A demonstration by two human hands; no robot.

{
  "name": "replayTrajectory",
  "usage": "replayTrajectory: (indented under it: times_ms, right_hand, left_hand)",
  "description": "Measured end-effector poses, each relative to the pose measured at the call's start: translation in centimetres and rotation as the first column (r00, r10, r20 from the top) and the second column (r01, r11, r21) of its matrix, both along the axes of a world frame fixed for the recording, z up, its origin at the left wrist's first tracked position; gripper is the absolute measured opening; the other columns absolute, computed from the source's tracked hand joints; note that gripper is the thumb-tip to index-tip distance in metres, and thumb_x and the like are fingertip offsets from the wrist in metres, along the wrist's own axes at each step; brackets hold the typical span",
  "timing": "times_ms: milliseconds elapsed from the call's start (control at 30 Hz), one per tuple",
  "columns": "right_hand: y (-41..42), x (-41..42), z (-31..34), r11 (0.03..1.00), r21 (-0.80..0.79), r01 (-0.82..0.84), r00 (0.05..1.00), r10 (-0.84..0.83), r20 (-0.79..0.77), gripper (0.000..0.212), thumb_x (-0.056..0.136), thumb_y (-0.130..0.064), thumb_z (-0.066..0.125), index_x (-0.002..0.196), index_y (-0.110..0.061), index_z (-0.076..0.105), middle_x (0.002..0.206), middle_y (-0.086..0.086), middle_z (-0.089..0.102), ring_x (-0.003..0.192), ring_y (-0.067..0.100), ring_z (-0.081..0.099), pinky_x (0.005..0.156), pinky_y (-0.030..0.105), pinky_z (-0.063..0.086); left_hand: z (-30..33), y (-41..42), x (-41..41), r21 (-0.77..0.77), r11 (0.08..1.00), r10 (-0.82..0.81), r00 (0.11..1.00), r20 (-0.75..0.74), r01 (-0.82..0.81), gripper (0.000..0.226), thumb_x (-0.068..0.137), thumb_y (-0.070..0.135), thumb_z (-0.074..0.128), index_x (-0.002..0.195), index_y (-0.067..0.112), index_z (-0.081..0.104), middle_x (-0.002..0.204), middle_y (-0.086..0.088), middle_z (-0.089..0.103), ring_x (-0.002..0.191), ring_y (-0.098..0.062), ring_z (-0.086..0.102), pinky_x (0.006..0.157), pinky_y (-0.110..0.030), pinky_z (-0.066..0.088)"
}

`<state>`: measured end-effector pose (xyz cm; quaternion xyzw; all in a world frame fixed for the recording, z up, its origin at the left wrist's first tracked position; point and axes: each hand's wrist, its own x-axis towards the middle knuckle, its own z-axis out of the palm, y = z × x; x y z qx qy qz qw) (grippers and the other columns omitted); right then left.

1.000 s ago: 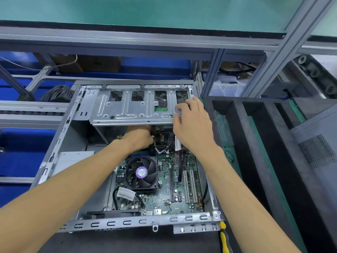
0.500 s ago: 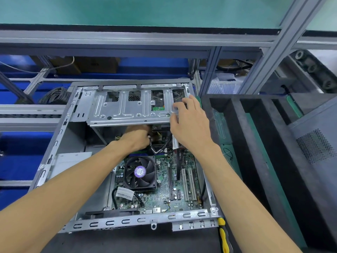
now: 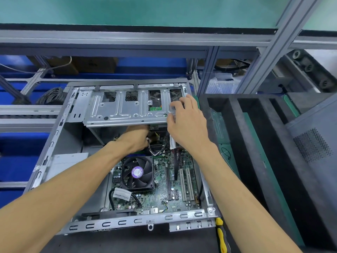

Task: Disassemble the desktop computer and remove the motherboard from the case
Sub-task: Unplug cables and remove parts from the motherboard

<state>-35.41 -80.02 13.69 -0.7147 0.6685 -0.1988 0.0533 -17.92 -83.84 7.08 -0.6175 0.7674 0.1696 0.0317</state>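
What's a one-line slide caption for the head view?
Right hand grips the drive cage while the left hand reaches beneath it, motherboard still in the open case.

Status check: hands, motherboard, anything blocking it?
Right hand grips drive cage edge; left hand reaches under it among cables, grip hidden. Motherboard seated in case. Fan mounted, cage overhanging board's far end.

Grey aluminium framing [image 3: 127, 42] spans the upper frame beneath a teal panel [image 3: 145, 10]. Blue surfaces [image 3: 16, 157] show at left. Dark foam dividers [image 3: 255, 143] occupy the right. Coiled cable [image 3: 51, 95] lies upper left.
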Motion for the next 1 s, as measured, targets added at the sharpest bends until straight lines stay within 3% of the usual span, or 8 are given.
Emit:
replayTrajectory:
  times_ms: [167,333,467,600,700,867,933,1000]
  right_hand:
    - [0.0,0.0,0.0,1.0,-0.001,0.004,1.0,-0.004,0.011,0.035,0.1,-0.027,0.047,0.131,-0.014,0.057,0.141,0.005,0.048,0.149,0.023,0.022,0.108,0.041,0.039]
    - [-0.1,0.0,0.1,1.0,0.004,-0.003,1.0,0.003,0.018,0.035,0.1,-0.026,0.045,0.131,-0.014,0.057,0.141,0.005,0.048,0.148,0.022,0.022,0.109,0.041,0.038]
    - [-0.3,-0.1,0.0,1.0,0.011,-0.002,0.994,0.001,0.106,0.033,0.102,-0.024,0.044,0.128,-0.013,0.061,0.138,0.003,0.051,0.148,0.02,0.023,0.108,0.042,0.039]
    - [-0.5,-0.3,0.2,1.0,-0.008,0.018,0.955,-0.015,0.295,0.032,0.104,-0.024,0.041,0.123,-0.014,0.065,0.131,-0.002,0.054,0.138,0.014,0.034,0.1,0.04,0.045]
    - [-0.3,-0.4,0.5,1.0,-0.026,0.017,0.924,-0.006,0.382,0.03,0.104,-0.023,0.042,0.119,-0.016,0.066,0.125,-0.006,0.055,0.129,0.011,0.039,0.097,0.03,0.04]
    - [0.4,-1.6,0.9,1.0,0.001,-0.019,0.9,0.016,0.435,0.027,0.103,-0.019,0.044,0.121,-0.015,0.065,0.13,-0.003,0.053,0.131,0.013,0.04,0.099,0.019,0.028]
    - [0.7,-2.4,0.7,0.998,0.055,0.002,0.888,-0.027,0.459,0.029,0.103,-0.022,0.047,0.129,-0.019,0.059,0.14,-0.003,0.044,0.136,0.012,0.036,0.098,0.022,0.028]
    - [1.0,-3.1,0.5,0.995,0.103,0.011,0.878,-0.059,0.476,0.033,0.103,-0.023,0.048,0.135,-0.022,0.053,0.146,-0.001,0.037,0.138,0.015,0.035,0.101,0.023,0.029]
  left_hand:
    - [0.6,-1.4,0.8,0.083,0.992,0.103,0.994,-0.039,-0.1,0.025,0.098,0.019,0.047,0.113,0.006,0.061,0.113,-0.022,0.063,0.102,-0.039,0.059,0.089,-0.044,0.049]
    - [0.8,-0.6,0.8,0.034,0.999,0.034,0.999,-0.019,-0.033,0.002,0.091,0.013,0.052,0.09,0.013,0.05,0.081,-0.008,0.057,0.065,-0.024,0.051,0.062,-0.03,0.04]
    - [0.7,0.5,1.1,0.057,0.997,-0.048,0.998,0.043,0.046,0.03,0.096,0.045,0.055,0.087,0.017,0.047,0.081,-0.005,0.056,0.074,-0.027,0.054,0.068,-0.031,0.041]
    - [1.3,1.5,2.0,0.013,0.998,-0.063,0.988,0.143,0.062,0.038,0.095,0.048,0.052,0.115,0.015,0.054,0.119,-0.016,0.063,0.115,-0.037,0.056,0.099,-0.046,0.038]
    - [2.4,2.5,3.0,0.04,0.998,-0.058,0.965,0.255,0.05,0.042,0.096,0.046,0.05,0.121,0.013,0.055,0.127,-0.018,0.057,0.121,-0.038,0.05,0.107,-0.052,0.033]
    - [4.3,5.4,2.4,-0.006,0.987,-0.158,0.985,0.065,0.159,0.048,0.1,0.033,0.048,0.145,0.019,0.044,0.136,-0.009,0.046,0.129,-0.028,0.044,0.107,-0.045,0.035]
    - [5.1,6.6,1.5,-0.096,0.975,-0.202,0.979,-0.005,0.201,0.045,0.099,0.029,0.049,0.142,0.018,0.047,0.136,-0.005,0.044,0.128,-0.025,0.043,0.107,-0.044,0.036]
    - [5.9,7.2,0.3,-0.123,0.966,-0.236,0.969,-0.068,0.227,0.031,0.096,0.023,0.051,0.126,0.017,0.059,0.123,-0.003,0.053,0.117,-0.023,0.05,0.099,-0.042,0.042]
